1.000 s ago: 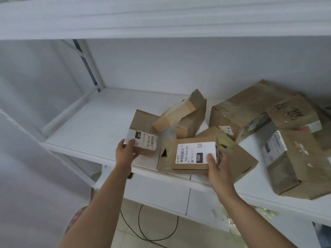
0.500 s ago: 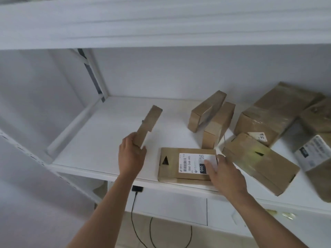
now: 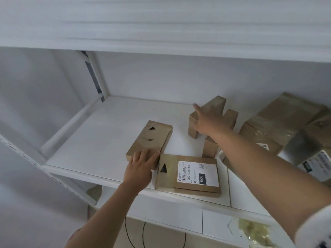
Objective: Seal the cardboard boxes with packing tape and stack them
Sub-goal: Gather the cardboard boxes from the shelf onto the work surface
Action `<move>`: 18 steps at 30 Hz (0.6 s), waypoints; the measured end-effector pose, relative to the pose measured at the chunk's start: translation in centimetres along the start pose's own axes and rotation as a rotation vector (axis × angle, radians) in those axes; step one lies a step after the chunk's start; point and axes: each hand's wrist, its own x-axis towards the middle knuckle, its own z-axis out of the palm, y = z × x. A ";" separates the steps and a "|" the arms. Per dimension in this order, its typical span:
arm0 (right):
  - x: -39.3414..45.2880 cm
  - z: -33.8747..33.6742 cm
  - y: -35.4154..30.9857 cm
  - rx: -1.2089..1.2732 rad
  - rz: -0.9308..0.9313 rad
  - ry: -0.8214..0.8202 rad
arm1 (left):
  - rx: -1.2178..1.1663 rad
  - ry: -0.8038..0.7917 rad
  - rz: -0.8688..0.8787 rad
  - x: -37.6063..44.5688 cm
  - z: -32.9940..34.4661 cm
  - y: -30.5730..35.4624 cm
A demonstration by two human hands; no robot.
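Where half a second ago the left hand [image 3: 138,171] was lifting a flat brown box [image 3: 149,140] on edge, that box is now lying flat on the white shelf [image 3: 100,133], its near end touching the labelled box [image 3: 188,173] at the front lip. The left hand is resting on the flat box's near end, fingers spread and relaxed, gripping nothing. The right hand [image 3: 210,120] is leaving the labelled box and reaching deeper, fingers straight and open, touching or hovering over a tilted small box [image 3: 194,127] that is leaning against a second small box [image 3: 209,149]; whether it is making contact is hard to tell. This suggests the person is sorting boxes into neat rows, with the tilted box likely next. No tape roll is showing anywhere. Larger boxes [image 3: 265,129] at the right are being cut off by the frame edge and partly hidden behind the right forearm. Motion blur is softening the upper shelf, and cables below are only partly visible.
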 end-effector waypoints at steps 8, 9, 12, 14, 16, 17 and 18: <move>2.3 2.0 0.0 0.302 0.065 -0.033 | -0.124 -0.103 -0.147 0.3 -0.8 0.6; 1.8 2.3 -0.2 0.371 0.068 -0.009 | -0.134 -0.101 -0.170 0.5 -0.7 0.5; 0.0 2.2 -1.4 0.567 0.092 0.005 | -0.190 -0.072 -0.267 1.2 -0.9 0.8; -0.9 1.8 -1.9 0.686 0.075 -0.025 | -0.222 -0.075 -0.312 1.5 -0.9 0.9; -1.7 1.7 -2.2 0.886 0.088 -0.031 | -0.258 -0.082 -0.333 1.7 -1.0 1.1; -2.1 1.8 -2.4 1.043 0.120 -0.039 | -0.266 -0.080 -0.339 1.9 -1.1 1.2; -2.6 1.8 -2.8 1.218 0.159 -0.058 | -0.267 -0.079 -0.345 2.0 -1.1 1.2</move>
